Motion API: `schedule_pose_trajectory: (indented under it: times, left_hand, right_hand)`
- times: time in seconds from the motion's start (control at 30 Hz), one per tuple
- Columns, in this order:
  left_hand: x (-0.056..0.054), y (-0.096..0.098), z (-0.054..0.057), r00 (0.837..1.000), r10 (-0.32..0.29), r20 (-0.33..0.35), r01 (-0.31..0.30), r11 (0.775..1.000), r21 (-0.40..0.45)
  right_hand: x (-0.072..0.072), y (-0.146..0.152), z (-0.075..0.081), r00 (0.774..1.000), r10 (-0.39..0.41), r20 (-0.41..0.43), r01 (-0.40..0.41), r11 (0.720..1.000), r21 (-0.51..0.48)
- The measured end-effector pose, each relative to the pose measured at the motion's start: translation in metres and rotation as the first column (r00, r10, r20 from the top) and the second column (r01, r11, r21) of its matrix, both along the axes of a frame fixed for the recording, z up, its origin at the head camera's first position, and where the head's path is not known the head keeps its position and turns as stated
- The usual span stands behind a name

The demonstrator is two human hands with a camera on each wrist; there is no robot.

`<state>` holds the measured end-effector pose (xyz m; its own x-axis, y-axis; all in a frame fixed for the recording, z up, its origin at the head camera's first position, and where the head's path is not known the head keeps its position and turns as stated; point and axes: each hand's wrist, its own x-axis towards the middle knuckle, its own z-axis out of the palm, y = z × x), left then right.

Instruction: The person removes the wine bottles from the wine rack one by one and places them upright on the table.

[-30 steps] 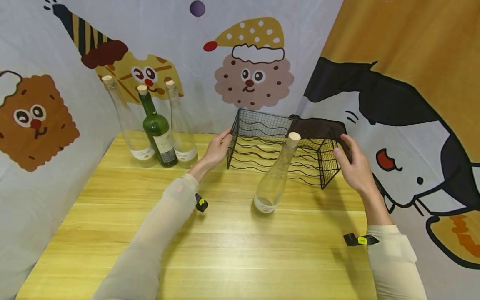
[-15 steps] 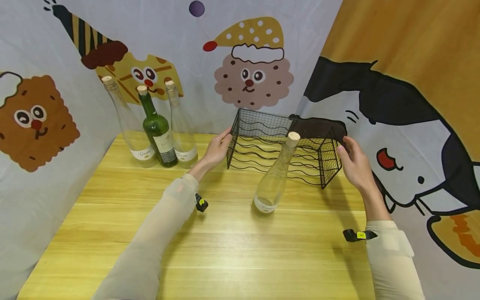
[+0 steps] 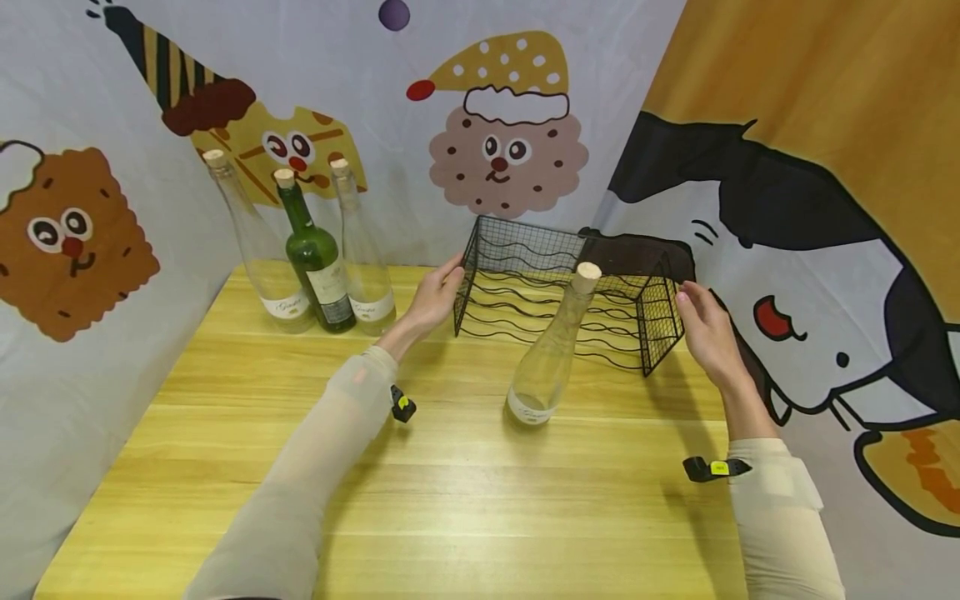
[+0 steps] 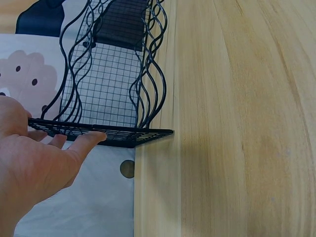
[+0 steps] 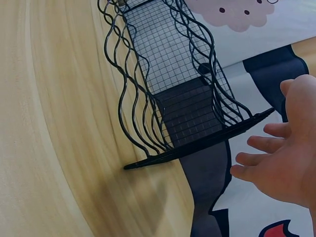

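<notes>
A black wire wine rack (image 3: 566, 317) with wavy bars stands at the back of the wooden table. My left hand (image 3: 433, 298) touches the rack's left end panel (image 4: 116, 132), its fingers fairly straight against the mesh. At the opposite end, my right hand (image 3: 708, 335) is beside the right end panel (image 3: 660, 321). In the right wrist view its fingers (image 5: 266, 144) are spread and a small gap separates them from the panel. A clear corked bottle (image 3: 542, 379) stands upright in front of the rack, apart from both hands.
To the left of the rack stand a green wine bottle (image 3: 318, 267) and two clear corked bottles, one (image 3: 367, 267) on each side of it, the other (image 3: 266, 267) farther left. A cloth with cartoon prints (image 3: 420, 167) hangs behind the table (image 3: 480, 508).
My right hand has shifted slightly downward and away from the rack's right end panel. The left hand, rack and bottles look unmoved.
</notes>
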<state>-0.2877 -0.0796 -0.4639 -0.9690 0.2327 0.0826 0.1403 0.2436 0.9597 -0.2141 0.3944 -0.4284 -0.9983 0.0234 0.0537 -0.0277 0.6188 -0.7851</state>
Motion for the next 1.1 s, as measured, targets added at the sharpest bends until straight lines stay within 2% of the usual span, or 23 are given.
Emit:
schedule_pose_trajectory:
  times: [0.2, 0.47, 1.1]
  left_hand:
    - [-0.001, -0.001, -0.001, 1.0, -0.004, 0.001, 0.004, 1.0, 0.001]
    - [0.0, -0.001, -0.001, 1.0, -0.006, -0.002, 0.006, 1.0, -0.003]
    - [0.001, 0.0, -0.001, 1.0, 0.004, 0.004, -0.004, 1.0, 0.017]
  right_hand:
    - [-0.001, 0.0, -0.006, 0.999, -0.012, 0.037, 0.012, 1.0, 0.0]
    - [-0.001, 0.002, -0.017, 0.999, -0.029, 0.044, 0.029, 0.999, -0.014]
    - [0.001, 0.0, -0.03, 0.999, -0.051, -0.004, 0.051, 0.997, -0.06]
